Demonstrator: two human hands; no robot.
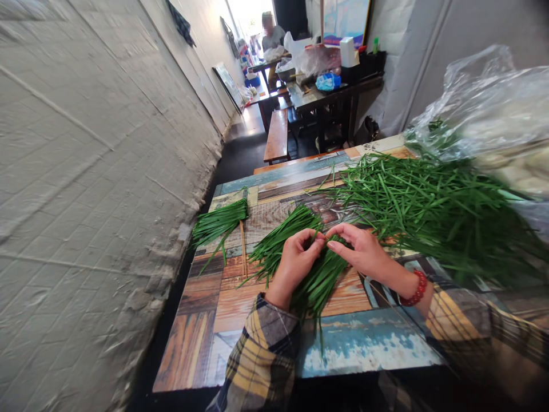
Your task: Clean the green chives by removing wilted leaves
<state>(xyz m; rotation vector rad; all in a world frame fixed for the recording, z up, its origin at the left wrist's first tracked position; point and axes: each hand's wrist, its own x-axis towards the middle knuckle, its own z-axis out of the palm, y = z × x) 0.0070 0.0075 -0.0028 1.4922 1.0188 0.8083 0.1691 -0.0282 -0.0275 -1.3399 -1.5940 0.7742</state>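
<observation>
Here's the table (pixel 186 357), its front edge crossing below the wrists, open surface at the front left corner. On the far right, a loose heap (pixel 407 200) crowds the surface, a plastic bag (pixel 514 109) beside it. Under the hands, the near bunch (pixel 315 289): long axis slanting, upper end at the fingertips, loose tips pointing towards the front edge. The left hand (pixel 295 257) is curled almost closed there; the right hand (pixel 360 252) has thumb and forefinger slightly parted, and what each pinches can't be told. Left bunch (pixel 221 220) lies crosswise, tips reaching the left edge.
</observation>
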